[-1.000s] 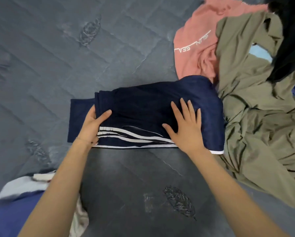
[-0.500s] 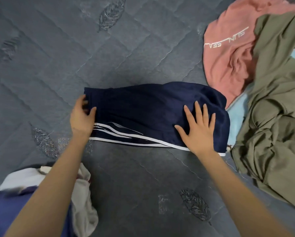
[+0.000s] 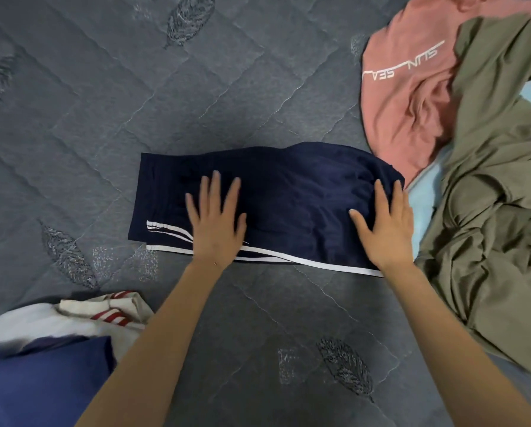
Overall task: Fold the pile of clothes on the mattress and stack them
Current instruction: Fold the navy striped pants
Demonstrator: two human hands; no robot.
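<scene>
A navy garment with white stripes lies folded into a long band across the middle of the grey quilted mattress. My left hand presses flat on its left-centre part, fingers spread. My right hand lies flat on its right end, fingers straight. To the right is the unfolded pile: a pink shirt with white lettering, an olive garment and a light blue piece under them. At the lower left sits a stack of folded clothes, blue on top of white with red stripes.
The mattress surface stretches bare beyond and to the left of the navy garment, and in front of it between my forearms. The olive garment spreads down along the right edge of the view.
My left hand has moved from the garment's left edge onto its left-centre part. My right hand has slid to the right end. The left end now lies flat.
</scene>
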